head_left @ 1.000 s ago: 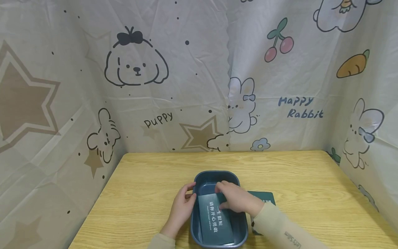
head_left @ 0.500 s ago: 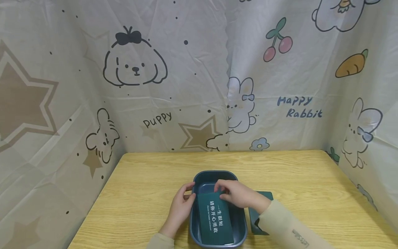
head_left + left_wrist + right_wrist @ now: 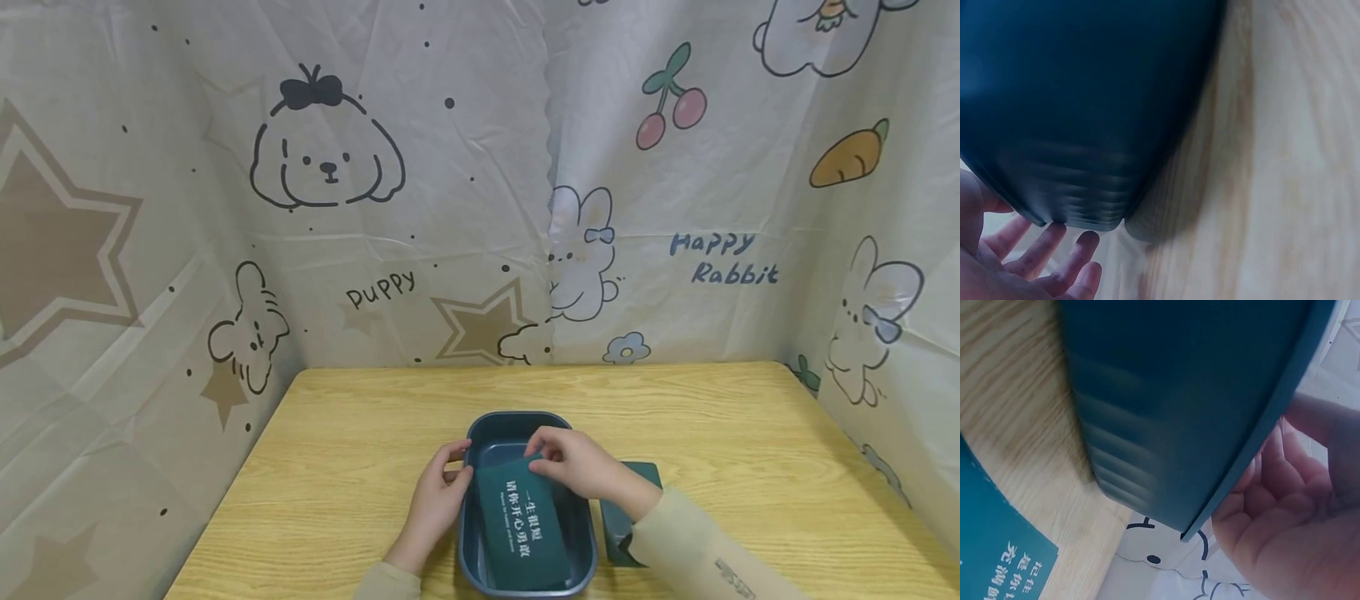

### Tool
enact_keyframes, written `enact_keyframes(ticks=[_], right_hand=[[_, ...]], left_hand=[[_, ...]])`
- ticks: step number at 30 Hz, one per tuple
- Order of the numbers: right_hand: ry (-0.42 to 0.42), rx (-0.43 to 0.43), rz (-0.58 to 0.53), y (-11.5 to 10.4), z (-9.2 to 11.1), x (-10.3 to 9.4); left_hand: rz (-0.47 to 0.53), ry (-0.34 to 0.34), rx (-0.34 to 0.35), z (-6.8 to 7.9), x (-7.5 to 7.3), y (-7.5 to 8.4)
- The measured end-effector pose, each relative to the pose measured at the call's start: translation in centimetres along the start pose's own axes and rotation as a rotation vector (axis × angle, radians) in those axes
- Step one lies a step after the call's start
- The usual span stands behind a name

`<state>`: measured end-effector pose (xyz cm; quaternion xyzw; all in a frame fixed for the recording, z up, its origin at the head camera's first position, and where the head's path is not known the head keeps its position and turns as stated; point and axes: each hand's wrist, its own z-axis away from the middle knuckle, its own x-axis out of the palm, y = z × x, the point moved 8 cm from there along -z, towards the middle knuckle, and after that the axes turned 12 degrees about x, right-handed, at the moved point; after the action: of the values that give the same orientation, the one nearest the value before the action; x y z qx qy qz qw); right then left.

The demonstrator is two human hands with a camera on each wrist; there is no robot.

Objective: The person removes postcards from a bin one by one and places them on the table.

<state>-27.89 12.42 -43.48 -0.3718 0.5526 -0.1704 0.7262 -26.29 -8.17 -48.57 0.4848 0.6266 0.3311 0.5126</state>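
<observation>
Green lettered card [image 3: 525, 529] sits slightly askew inside the deep blue tray [image 3: 517, 425] on a wooden desk [image 3: 337, 450], its far corner pinched between thumb and forefinger of the right hand [image 3: 577, 462]. The left hand [image 3: 438, 492], fingers loosely spread, rests against the tray's left rim. A second green card [image 3: 617, 525] lies just right of the tray. The step in hand appears to be placing or lifting the first card; the next move likely calls for a steady pinch, edges clear of the tray walls.
</observation>
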Motion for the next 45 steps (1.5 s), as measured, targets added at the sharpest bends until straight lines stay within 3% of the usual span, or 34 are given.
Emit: enact_keyframes(ticks=[9,16,29,45], right_hand=[[0.198,0.099,-0.103,1.0,0.6,-3.0],[0.278,0.131,-0.172,1.7,1.6,-6.0],[0.349,0.212,-0.146,4.9,3.6,-9.5],[0.334,0.262,-0.093,9.9,5.1,-10.2]], left_hand=[[0.004,-0.017,0.007,0.0,0.1,-0.1],[-0.002,-0.018,0.017,-0.1,0.0,-0.2],[-0.002,-0.009,0.015,-0.1,0.0,0.0],[-0.008,-0.011,0.016,-0.1,0.2,-0.2]])
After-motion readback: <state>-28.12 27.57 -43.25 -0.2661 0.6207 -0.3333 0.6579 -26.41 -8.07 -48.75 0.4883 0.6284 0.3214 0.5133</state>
